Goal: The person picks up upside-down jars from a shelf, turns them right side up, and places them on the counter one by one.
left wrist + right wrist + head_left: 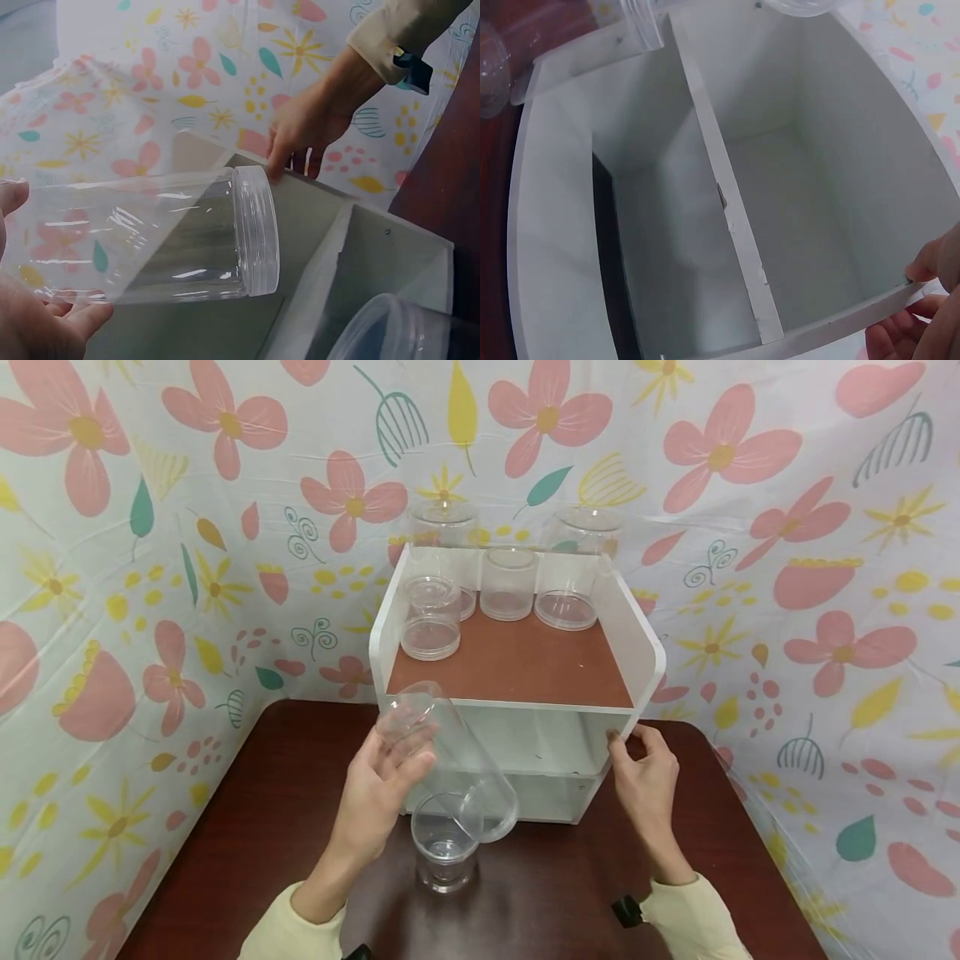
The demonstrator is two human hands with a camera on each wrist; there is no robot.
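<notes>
While I'm gripping the tilted tall jar [467, 758] in the left hand [382, 793] before the shelf [525, 668], I'm pinching the shelf's right edge with the right hand [647, 777]. Short jar [446, 858] is standing on the table [585, 893] near the tall jar's lower end; four jars [508, 585] are sitting up top.

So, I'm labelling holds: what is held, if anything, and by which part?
The left grip holds a tall clear jar near the end opposite its ridged rim; the right grip pinches the front edge of the white shelf unit's right side panel.
</notes>
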